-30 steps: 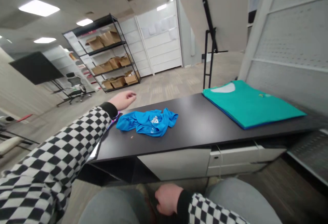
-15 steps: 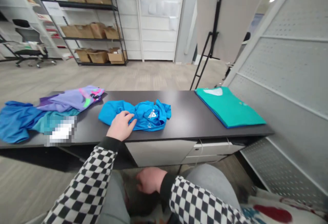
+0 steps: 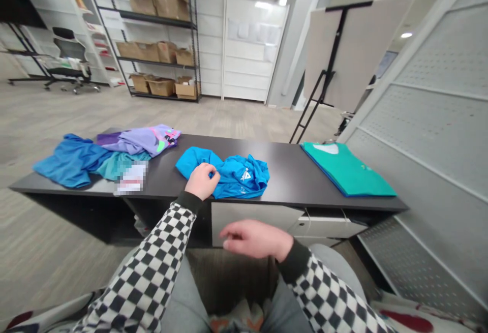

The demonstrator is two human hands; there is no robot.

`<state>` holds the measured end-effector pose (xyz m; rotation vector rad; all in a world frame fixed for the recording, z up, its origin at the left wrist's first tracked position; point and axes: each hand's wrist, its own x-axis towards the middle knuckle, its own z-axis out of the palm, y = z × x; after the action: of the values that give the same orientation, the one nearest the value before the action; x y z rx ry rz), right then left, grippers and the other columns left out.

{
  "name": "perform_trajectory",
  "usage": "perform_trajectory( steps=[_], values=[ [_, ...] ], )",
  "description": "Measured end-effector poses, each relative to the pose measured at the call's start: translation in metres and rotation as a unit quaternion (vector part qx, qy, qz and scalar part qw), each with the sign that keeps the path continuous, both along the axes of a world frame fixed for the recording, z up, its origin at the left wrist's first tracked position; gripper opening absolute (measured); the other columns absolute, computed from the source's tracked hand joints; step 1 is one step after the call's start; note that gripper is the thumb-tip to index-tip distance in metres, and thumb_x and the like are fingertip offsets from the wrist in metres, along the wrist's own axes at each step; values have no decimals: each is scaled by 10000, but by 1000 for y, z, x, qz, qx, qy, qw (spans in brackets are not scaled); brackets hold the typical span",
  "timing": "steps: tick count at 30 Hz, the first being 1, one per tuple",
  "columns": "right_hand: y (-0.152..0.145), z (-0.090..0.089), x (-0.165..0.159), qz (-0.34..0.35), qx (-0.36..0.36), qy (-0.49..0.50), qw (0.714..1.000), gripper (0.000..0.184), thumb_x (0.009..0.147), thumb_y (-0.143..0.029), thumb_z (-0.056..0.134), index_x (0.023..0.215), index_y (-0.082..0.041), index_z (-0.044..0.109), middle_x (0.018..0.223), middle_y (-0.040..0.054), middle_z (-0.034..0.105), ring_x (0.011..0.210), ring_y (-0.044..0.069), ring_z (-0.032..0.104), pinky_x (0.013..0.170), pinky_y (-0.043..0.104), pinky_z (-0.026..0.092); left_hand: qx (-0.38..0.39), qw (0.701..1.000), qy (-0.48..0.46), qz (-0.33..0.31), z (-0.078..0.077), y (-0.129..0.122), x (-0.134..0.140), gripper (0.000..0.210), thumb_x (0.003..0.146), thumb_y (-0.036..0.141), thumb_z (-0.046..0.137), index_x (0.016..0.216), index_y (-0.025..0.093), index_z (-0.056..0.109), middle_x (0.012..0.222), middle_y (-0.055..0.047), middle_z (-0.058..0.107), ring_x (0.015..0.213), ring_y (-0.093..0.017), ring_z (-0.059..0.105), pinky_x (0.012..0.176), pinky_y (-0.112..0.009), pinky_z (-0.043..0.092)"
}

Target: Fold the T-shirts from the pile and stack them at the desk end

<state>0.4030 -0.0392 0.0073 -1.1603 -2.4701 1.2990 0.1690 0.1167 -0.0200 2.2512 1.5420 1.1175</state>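
Several rumpled blue, teal and purple clothes (image 3: 76, 160) are lying on the dark table (image 3: 290, 170), at nine o'clock from the bright blue shirt (image 3: 233, 169). At that shirt's eight o'clock side, the left hand (image 3: 202, 180) is touching it with curled fingers; whether they are gripping cloth, I cannot tell. The shirt is lying bunched near the table's middle. At five o'clock from it, the right hand (image 3: 259, 239) is hovering, holding nothing, its fingers loosely bent. A flat green shirt (image 3: 348, 170) is lying at three o'clock.
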Motion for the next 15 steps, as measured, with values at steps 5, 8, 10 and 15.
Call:
perform_trajectory(
  steps=[5, 8, 10, 15],
  values=[
    [40, 70, 42, -156, 128, 95, 975, 319, 1055, -428, 634, 1220, -205, 792, 927, 25, 788, 820, 191, 727, 785, 296, 586, 59, 994, -85, 28, 6, -18, 6, 181, 998, 228, 559, 1036, 247, 735, 1148, -113, 766, 1179, -304, 714, 1110, -478, 567],
    [71, 66, 71, -255, 274, 70, 924, 267, 941, -211, 587, 1108, -213, 795, 1025, 57, 806, 964, 230, 751, 936, 362, 597, 71, 993, -88, -44, 6, -37, 10, 224, 1026, 212, 544, 1086, 256, 755, 1143, -99, 778, 1130, -279, 732, 1075, -455, 587],
    [80, 49, 86, -252, 305, 70, 916, 364, 845, -123, 559, 1105, -218, 795, 1176, 83, 812, 1141, 257, 754, 1075, 405, 577, 44, 992, -33, -116, 5, -48, 9, 194, 1046, 270, 590, 1029, 259, 784, 1096, -90, 792, 1069, -278, 741, 1050, -466, 590],
    [70, 15, 102, -162, 247, 62, 953, 557, 869, -128, 638, 1403, -238, 753, 1488, 106, 735, 1412, 272, 672, 1268, 468, 475, -4, 981, 112, -157, 2, -61, -11, 459, 924, 439, 858, 1357, 302, 793, 1485, -113, 715, 1372, -374, 647, 1208, -561, 505]
  ],
)
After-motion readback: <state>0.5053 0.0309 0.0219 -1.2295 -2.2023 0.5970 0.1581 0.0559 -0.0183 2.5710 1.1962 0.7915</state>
